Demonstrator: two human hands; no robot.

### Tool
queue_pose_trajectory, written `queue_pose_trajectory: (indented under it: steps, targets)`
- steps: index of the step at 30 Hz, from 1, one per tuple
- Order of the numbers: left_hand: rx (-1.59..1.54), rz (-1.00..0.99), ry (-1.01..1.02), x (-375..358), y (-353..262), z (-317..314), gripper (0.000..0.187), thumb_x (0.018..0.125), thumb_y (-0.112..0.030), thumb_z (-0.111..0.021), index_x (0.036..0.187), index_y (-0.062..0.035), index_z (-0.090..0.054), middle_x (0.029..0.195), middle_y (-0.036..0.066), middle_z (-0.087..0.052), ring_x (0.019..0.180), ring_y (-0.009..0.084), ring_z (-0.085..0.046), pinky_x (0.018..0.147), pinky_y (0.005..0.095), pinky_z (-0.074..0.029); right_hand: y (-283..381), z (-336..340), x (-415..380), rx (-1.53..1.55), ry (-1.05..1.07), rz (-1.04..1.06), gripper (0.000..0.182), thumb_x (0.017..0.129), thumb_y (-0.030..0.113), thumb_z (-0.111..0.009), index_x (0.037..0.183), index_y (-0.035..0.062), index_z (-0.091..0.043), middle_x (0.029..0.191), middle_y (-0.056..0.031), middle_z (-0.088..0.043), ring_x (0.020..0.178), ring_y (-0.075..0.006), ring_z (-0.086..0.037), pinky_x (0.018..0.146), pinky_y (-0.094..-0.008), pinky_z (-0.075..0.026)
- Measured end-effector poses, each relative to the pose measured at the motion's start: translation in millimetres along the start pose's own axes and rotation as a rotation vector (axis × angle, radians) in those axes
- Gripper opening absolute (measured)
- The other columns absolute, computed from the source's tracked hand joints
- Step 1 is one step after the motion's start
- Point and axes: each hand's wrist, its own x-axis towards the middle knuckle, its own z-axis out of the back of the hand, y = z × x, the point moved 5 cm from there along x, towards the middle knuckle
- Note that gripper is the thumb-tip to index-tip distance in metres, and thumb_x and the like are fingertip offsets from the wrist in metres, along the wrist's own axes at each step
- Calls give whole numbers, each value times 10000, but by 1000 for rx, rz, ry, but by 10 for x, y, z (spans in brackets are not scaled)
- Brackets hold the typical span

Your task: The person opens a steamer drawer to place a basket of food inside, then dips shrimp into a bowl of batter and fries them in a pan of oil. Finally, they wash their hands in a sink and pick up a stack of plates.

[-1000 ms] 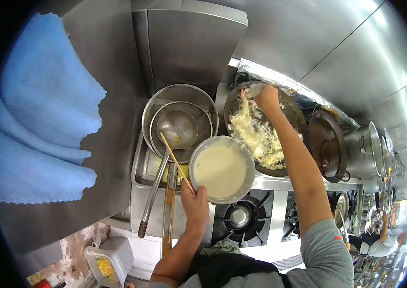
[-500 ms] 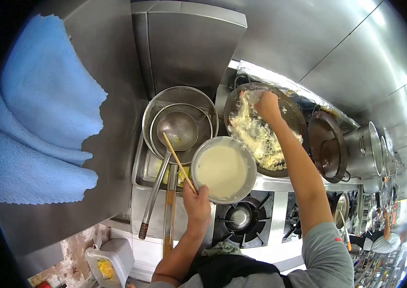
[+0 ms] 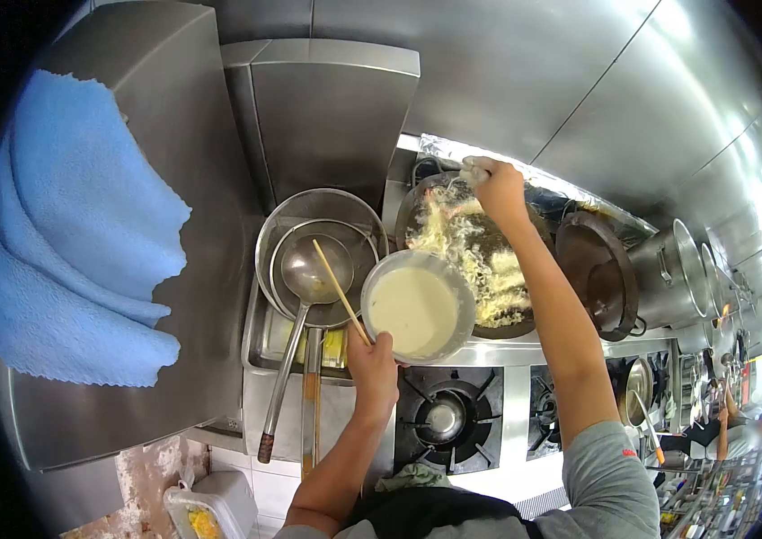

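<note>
My left hand [image 3: 372, 368] grips the near rim of a metal bowl [image 3: 377, 272] of pale batter, together with a pair of wooden chopsticks [image 3: 336, 286] that slant up to the left. The bowl is held above the stove, beside a dark wok [image 3: 417, 199] full of frying battered pieces. My right hand [image 3: 493, 187] is stretched over the far rim of the wok with its fingers pinched on a small battered piece.
Left of the wok, a ladle [image 3: 314, 260] and a strainer rest in nested steel bowls [image 3: 289, 216] over a tray. An unlit burner [image 3: 444, 418] lies below the bowl. A second wok [image 3: 592, 274] and a stockpot [image 3: 673, 269] stand right. A blue cloth [image 3: 75, 242] hangs left. Another person [image 3: 740, 422] works far right.
The view has shifted, so everything sits slightly lower and to the left. My right hand has moved from over the frying pieces toward the wok's far rim. My left hand keeps the bowl.
</note>
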Motion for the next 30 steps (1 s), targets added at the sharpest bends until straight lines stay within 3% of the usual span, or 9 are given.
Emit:
queue_pose_trajectory:
  steps: [5,7,9,12,14,17,20,25,30]
  targets:
    - [-13,40,27,111,48,-334,329,823,63,-453,1144,-7,-462,976,113,-598,666,159,-631,427,254,-511,369,525,-331,49,216,-102,172,885,121,-598,988,77,-729,815,-148,-716,683,-224,-698,675,-347,-544]
    - [7,38,70,177,144,-438,347,841,19,-460,1180,-56,-459,1010,104,-608,729,161,-650,464,277,-538,345,471,-518,177,434,52,173,885,160,-614,1000,97,-728,820,-163,-711,701,-228,-700,680,-349,-547]
    - [12,11,49,207,149,-601,286,814,44,-470,1094,-9,-494,943,104,-597,638,154,-621,418,261,-511,427,461,-805,90,716,-108,202,854,195,-653,1032,128,-721,901,-191,-703,803,-245,-701,731,-355,-545]
    - [23,52,71,234,221,-772,275,813,30,-481,1082,-19,-495,913,100,-599,608,151,-605,406,269,-506,179,215,-1196,42,767,158,302,816,225,-680,1109,151,-688,929,-200,-692,873,-272,-685,783,-387,-534]
    - [54,48,92,250,267,-865,269,813,29,-481,1077,-22,-494,908,100,-600,605,152,-604,407,274,-508,126,79,-1381,-278,716,313,370,813,188,-643,1158,53,-644,1029,-198,-674,944,-325,-658,863,-380,-507]
    - [48,84,69,263,324,-945,258,814,23,-484,1067,-26,-494,905,98,-600,604,152,-602,406,279,-508,-52,-81,-1442,-384,878,44,441,764,136,-628,1201,74,-608,1149,-220,-592,966,-383,-628,852,-448,-505]
    - [56,83,55,282,333,-974,249,815,18,-486,1060,-27,-491,902,100,-599,602,153,-601,405,283,-507,-116,-118,-1365,-306,992,87,473,729,33,-584,1201,43,-608,1137,-244,-620,1044,-359,-610,924,-422,-473]
    - [102,28,55,361,341,-835,261,811,23,-482,1068,-22,-479,914,108,-598,616,160,-611,426,272,-532,237,579,-681,-82,594,305,379,701,-36,-571,1065,2,-669,910,-253,-652,865,-386,-653,786,-400,-519]
    - [31,52,50,278,148,-709,295,843,-8,-485,1131,-54,-448,929,111,-605,631,161,-622,440,276,-503,-10,635,14,-137,276,0,183,745,68,-659,913,21,-711,810,-258,-655,780,-397,-658,706,-418,-525]
